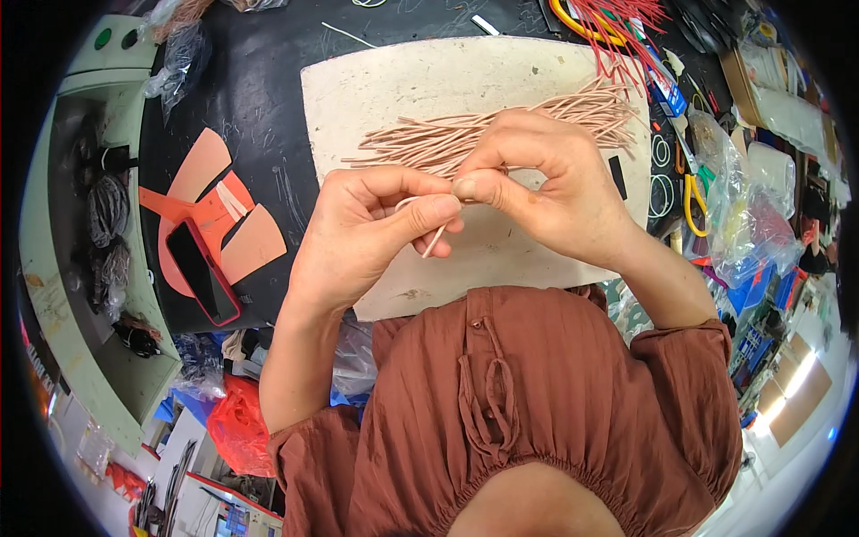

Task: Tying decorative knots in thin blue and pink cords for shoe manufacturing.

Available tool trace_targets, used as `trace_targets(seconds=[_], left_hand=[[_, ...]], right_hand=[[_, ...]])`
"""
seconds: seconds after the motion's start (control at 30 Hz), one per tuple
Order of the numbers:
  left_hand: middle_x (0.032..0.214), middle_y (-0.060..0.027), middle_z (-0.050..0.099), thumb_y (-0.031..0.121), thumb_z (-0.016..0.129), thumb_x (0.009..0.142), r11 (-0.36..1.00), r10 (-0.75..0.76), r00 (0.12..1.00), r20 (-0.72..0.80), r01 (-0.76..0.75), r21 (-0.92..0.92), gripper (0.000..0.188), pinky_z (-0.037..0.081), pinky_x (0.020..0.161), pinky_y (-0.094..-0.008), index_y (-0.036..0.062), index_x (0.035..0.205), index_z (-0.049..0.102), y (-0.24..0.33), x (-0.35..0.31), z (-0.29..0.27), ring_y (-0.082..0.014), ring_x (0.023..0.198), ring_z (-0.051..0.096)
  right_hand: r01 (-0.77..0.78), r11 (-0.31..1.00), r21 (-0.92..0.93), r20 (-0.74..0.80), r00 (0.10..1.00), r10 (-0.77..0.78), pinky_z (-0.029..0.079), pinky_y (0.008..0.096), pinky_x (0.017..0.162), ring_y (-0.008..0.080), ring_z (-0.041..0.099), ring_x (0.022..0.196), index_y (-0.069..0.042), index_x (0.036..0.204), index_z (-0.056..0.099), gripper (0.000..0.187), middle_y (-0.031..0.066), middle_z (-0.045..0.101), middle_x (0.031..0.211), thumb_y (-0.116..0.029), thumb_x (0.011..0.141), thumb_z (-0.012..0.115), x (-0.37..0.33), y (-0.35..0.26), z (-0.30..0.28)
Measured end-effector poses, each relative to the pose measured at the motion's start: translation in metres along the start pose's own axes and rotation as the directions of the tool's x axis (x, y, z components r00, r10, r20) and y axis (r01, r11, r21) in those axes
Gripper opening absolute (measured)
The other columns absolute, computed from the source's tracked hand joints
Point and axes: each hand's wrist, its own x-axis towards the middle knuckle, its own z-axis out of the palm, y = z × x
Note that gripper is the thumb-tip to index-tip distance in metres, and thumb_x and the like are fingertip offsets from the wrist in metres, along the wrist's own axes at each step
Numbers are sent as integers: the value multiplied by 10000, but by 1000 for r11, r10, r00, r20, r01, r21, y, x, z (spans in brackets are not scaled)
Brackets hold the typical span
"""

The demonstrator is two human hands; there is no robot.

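Both hands meet above a cream board (412,80). My left hand (365,219) pinches a thin beige cord (435,240) between thumb and fingers; a short end hangs below the thumb and a bend shows behind it. My right hand (546,183) is closed too, its thumb and index fingertip pressed together at the same spot, touching the left fingertips. The cord's part between the fingertips is mostly hidden. Just beyond the hands lies a loose bundle of similar beige cords (403,139), spread sideways across the board and partly covered by my right hand.
On the left, a phone in a red case (204,273) rests on orange and peach flat pieces (253,246). Red cords (622,27) and yellow-handled scissors (693,201) lie to the right, beside clear plastic bags (729,215). A pale green metal frame (63,295) stands at far left.
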Motion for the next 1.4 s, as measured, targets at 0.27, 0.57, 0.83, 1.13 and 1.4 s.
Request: trace_targets(seconds=[0.27, 0.57, 0.83, 1.13, 1.4], left_hand=[[775, -109, 636, 40, 654, 787, 995, 64, 983, 171, -76, 65, 147, 495, 596, -228, -56, 894, 623, -8, 0, -7, -121, 656, 595], [930, -114, 631, -19, 657, 769, 973, 140, 976, -165, -167, -161, 268, 490, 762, -232, -67, 1022, 585, -14, -5, 7, -126, 840, 603], [934, -116, 629, -25, 661, 763, 985, 140, 936, -323, -164, -49, 258, 485, 769, -225, -74, 1004, 583, -15, -7, 20, -140, 859, 604], [978, -146, 625, -57, 627, 778, 961, 196, 934, -297, -243, -129, 292, 482, 800, -245, -81, 1065, 579, -26, -7, 22, -148, 887, 600], [977, -146, 628, -50, 637, 776, 969, 174, 944, -280, -215, -119, 319, 477, 811, -253, -73, 1088, 574, -28, -11, 19, -151, 894, 598]], right_hand=[[-596, 321, 736, 540, 803, 252, 409, 228, 681, 63, 508, 722, -30, 780, 573, 241, -9, 564, 737, -252, 877, 569, -8, 12, 8], [-343, 596, 726, 145, 924, 354, 470, 209, 663, 57, 572, 748, -14, 863, 609, 111, 12, 602, 815, -103, 811, 649, -10, 3, 17], [-414, 692, 591, 122, 894, 431, 459, 185, 598, 51, 570, 682, 5, 850, 645, 108, 19, 637, 774, -64, 771, 668, -9, -3, 15], [-419, 622, 661, 132, 881, 454, 450, 180, 559, 43, 558, 639, 4, 816, 647, 75, 14, 630, 737, -64, 783, 653, -8, -5, 17], [-442, 565, 697, 180, 870, 460, 457, 184, 555, 55, 569, 629, 6, 798, 641, 76, 22, 618, 720, -70, 794, 650, -10, -3, 19]])
